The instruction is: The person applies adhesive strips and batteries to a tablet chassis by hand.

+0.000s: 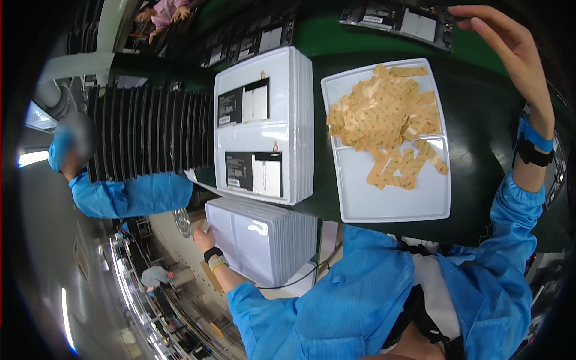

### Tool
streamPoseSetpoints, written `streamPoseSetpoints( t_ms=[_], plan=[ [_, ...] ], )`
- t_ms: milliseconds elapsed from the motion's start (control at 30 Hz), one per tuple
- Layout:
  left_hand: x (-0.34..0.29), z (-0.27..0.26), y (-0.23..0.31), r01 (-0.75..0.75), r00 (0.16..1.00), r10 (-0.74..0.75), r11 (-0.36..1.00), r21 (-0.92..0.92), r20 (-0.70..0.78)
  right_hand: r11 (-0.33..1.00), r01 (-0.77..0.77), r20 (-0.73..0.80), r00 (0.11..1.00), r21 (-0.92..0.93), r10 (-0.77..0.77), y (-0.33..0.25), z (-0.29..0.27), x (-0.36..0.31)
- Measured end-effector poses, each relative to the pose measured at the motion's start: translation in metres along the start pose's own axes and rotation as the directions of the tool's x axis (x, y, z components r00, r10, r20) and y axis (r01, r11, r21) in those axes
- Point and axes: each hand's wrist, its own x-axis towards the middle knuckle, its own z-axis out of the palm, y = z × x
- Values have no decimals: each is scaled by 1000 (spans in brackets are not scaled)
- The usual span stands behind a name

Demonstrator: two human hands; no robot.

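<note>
My right hand [510, 45] reaches to the far right, its fingers stretched out. Their tips are at the corner of a dark flat device [399, 21] with a black and white battery in it; whether they press on it I cannot tell. My left hand [203, 239] is at the left edge of a stack of empty white plastic trays [240, 240], its fingers partly hidden and small. In front of me a white tray [396, 207] holds a heap of tan adhesive strips [384, 114] with green marks. Left of it, two flat batteries [245, 103] lie in the top tray of another white stack [261, 137].
A row of black trays [150, 135] stands at the left, with a co-worker in a blue sleeve [132, 195] beside it. More devices [261, 41] lie along the green bench's far side. Another person's hands [180, 13] show at the far left. A cable [294, 282] hangs below the tray stack.
</note>
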Motion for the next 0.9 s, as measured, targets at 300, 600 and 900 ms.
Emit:
streamPoseSetpoints(
  t_ms=[300, 600, 900],
  plan=[
    [68, -153, 390, -626, 566, 803, 566, -537, 186, 990, 104, 193, 978, -93, -84, 39, -28, 4],
    [85, -133, 410, -410, 711, 672, 635, -655, 207, 971, 234, 20, 972, -42, -233, 37, -40, -2],
    [77, -190, 561, -500, 652, 695, 93, -861, -303, 987, 103, 155, 980, 124, -121, 24, 0, 3]
  ],
)
